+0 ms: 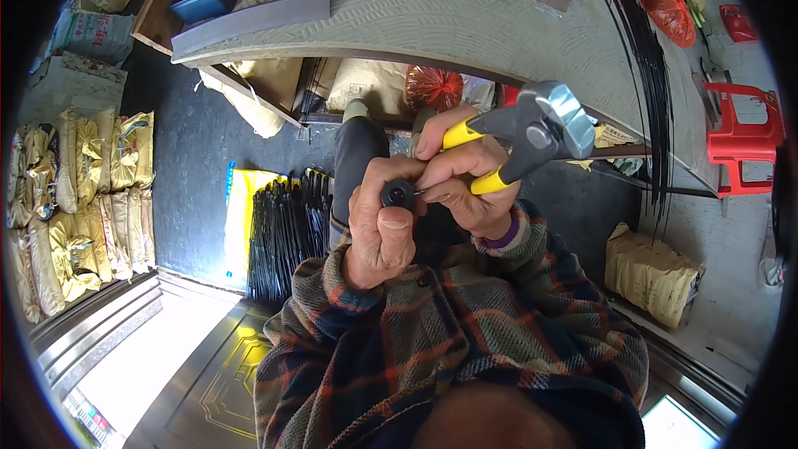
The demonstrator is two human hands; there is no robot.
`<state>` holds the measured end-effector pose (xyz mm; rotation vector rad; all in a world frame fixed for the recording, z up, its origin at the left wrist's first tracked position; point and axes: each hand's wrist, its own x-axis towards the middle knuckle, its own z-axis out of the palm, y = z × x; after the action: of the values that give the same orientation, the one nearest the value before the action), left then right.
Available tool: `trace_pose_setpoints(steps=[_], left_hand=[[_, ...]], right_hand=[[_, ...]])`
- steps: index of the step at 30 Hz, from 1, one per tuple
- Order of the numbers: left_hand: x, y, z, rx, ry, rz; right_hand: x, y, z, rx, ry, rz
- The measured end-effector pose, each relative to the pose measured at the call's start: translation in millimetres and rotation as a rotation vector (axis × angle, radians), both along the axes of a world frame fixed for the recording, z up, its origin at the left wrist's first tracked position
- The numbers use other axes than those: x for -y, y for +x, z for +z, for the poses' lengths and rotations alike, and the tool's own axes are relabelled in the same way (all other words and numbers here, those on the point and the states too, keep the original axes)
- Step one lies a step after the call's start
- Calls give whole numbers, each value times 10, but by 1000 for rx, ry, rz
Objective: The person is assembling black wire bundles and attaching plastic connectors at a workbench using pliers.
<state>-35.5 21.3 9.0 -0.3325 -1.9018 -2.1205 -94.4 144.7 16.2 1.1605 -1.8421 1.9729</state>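
My left hand (376, 237) is closed around a black round part (397, 194), whose hollow ring-shaped end faces up between thumb and fingers. The rest of that part is hidden in the grip. Close beside it on the right, my right hand (472, 195) holds end-cutting pincers (540, 126) with yellow handles and a broad shiny metal head pointing away to the right. The thumb and forefinger of this hand are also pinched together next to the black part's rim; something thin seems to be between them, too small to name.
A workbench (465, 25) spans the far side, with long thin black rods (652, 91) hanging over its right end. Many black rods (287, 229) lie on a yellow sack to the left. Wrapped bundles (79, 199), a red stool (740, 141) and a brown paper package (652, 274) stand around.
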Motion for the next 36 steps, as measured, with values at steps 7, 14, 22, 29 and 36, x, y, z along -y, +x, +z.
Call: trace_pose_setpoints(steps=[7, 14, 22, 29, 36], left_hand=[[-13, 8, -53, 4, 20, 51], [41, -62, -98, -47, -98, 172], [178, -39, -140, 189, 63, 194], [201, 1, -186, 105, -91, 93], [106, -16, -97, 161, 13, 196]], right_hand=[[18, 0, 41, -55, 83, -79], [237, 167, -120, 65, -58, -196], [-111, 14, -2, -175, 396, -353], [-509, 11, 273, -538, 948, -292], [-572, -89, 291, -484, 903, -206]])
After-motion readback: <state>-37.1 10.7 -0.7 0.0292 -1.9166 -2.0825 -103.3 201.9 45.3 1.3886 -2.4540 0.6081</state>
